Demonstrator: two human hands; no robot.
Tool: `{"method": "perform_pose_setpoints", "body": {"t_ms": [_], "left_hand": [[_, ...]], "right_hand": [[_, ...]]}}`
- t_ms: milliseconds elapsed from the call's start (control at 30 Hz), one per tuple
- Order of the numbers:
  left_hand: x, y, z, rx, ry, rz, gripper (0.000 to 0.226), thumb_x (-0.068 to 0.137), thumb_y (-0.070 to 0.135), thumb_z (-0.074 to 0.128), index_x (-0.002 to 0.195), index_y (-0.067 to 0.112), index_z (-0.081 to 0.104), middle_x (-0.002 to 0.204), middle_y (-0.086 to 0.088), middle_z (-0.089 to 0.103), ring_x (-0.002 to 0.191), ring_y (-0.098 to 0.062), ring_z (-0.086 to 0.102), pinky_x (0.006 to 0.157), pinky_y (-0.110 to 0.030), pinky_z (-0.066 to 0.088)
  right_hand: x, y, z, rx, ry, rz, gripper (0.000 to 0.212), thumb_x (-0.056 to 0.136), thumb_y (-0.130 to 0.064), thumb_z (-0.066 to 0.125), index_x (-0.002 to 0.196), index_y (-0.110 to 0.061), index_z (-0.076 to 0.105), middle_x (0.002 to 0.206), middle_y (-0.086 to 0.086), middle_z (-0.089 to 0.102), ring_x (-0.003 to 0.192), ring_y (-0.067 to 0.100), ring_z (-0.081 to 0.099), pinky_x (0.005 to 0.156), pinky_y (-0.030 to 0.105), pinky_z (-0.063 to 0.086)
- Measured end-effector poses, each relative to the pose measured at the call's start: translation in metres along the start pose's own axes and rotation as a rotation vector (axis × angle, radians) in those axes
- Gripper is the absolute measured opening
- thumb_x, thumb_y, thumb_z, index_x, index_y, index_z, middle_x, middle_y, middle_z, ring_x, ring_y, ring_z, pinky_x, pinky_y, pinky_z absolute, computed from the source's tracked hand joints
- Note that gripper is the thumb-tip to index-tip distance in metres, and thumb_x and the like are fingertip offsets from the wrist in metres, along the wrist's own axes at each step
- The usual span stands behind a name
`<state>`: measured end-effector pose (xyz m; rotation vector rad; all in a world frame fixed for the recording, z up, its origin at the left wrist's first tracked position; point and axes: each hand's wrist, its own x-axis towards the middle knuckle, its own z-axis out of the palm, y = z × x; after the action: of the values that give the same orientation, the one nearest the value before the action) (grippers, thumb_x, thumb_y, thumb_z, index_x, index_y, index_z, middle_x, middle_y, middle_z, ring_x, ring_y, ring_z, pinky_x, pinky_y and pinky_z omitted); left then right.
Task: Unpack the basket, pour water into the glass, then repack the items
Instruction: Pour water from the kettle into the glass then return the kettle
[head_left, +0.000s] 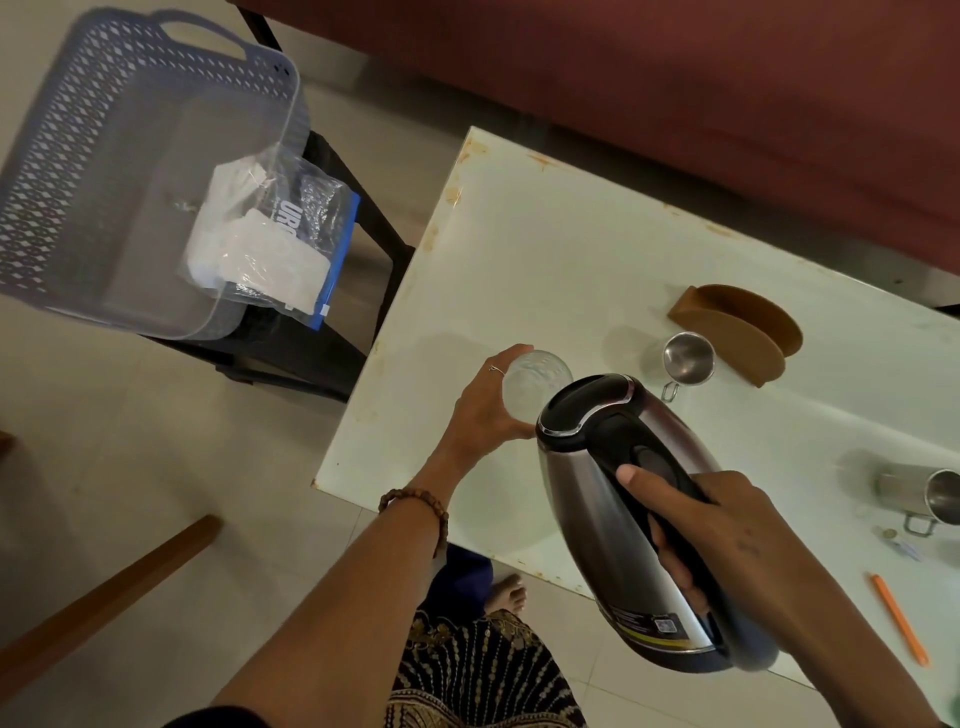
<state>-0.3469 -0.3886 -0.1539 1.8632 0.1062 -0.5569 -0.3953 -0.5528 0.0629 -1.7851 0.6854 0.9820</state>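
My left hand grips a clear glass from its left side, above the white table. In my right hand is the black handle of a steel electric kettle, tilted with its lid end touching the glass rim. The spout is hidden behind the kettle's top, so I cannot see any water flow. The grey lattice basket rests tilted on a black stool at the upper left. A clear zip bag with white contents hangs over the basket's near rim.
On the table stand a small steel cup, a brown curved holder, a larger steel mug at the right edge and an orange stick. A dark red sofa runs behind. A wooden bar crosses the floor lower left.
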Motion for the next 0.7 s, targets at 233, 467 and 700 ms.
{"method": "perform_pose_setpoints", "body": {"t_ms": [233, 467, 700], "left_hand": [[-0.003, 0.003, -0.002, -0.009, -0.009, 0.016, 0.092, 0.053, 0.022, 0.086, 0.132, 0.032, 0.037, 0.136, 0.006, 0.045, 0.122, -0.013, 0.043, 0.097, -0.028, 0.037], [-0.001, 0.001, 0.0, 0.0, -0.018, 0.012, 0.096, 0.053, 0.021, 0.087, 0.133, 0.031, 0.036, 0.135, 0.008, 0.044, 0.119, -0.008, 0.041, 0.098, -0.026, 0.036], [0.002, -0.002, 0.0, 0.028, -0.011, 0.022, 0.095, 0.052, 0.025, 0.085, 0.132, 0.034, 0.036, 0.133, 0.012, 0.044, 0.117, -0.006, 0.042, 0.086, -0.007, 0.03]], "right_hand": [[-0.01, -0.003, 0.002, 0.021, 0.062, 0.019, 0.051, 0.085, -0.034, 0.06, 0.04, -0.011, 0.051, 0.031, 0.004, 0.045, 0.024, 0.016, 0.036, 0.03, 0.02, 0.035], [-0.018, -0.008, 0.002, 0.041, 0.027, 0.055, 0.056, 0.087, -0.032, 0.058, 0.035, -0.013, 0.051, 0.03, 0.005, 0.045, 0.022, 0.015, 0.035, 0.03, 0.02, 0.035], [-0.029, -0.015, -0.002, 0.007, 0.014, 0.07, 0.054, 0.084, -0.035, 0.059, 0.036, -0.013, 0.051, 0.031, 0.007, 0.043, 0.024, 0.018, 0.035, 0.032, 0.021, 0.036]]}}
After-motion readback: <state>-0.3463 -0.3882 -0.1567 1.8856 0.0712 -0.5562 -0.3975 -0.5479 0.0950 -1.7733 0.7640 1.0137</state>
